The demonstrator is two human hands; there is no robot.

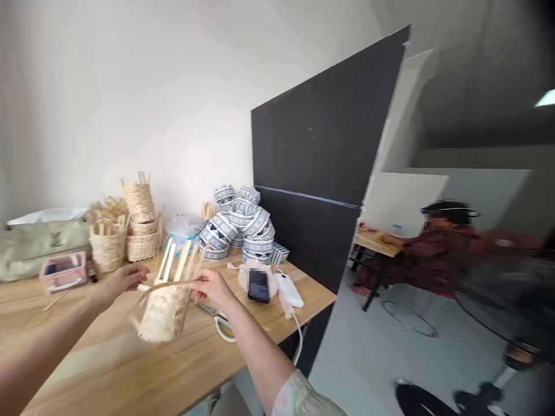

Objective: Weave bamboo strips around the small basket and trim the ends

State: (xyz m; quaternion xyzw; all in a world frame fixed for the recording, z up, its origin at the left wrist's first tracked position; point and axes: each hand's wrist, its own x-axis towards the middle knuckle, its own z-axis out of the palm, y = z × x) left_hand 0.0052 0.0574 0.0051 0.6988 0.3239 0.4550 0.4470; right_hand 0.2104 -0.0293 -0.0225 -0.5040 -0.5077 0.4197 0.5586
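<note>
A partly woven bamboo basket (162,315) is tilted slightly above the wooden table, with upright stakes standing out of its top. Across its rim runs a thin brownish bamboo strip (167,284), which curves down blurred on the left. My right hand (211,287) pinches this strip at the right side of the rim. At the left of the rim, my left hand (126,278) has its fingers curled together close to a stake; what lies between them is not clear. Scissors (224,328) with pale handles lie behind my right forearm.
Woven baskets (108,248) and a pink box (63,271) stand at the back left beside a canvas bag (45,234). Patterned rolls (243,222) are piled near a black partition (321,144). A phone (259,286) and white power bank (289,290) lie right. Another person (437,254) sits beyond.
</note>
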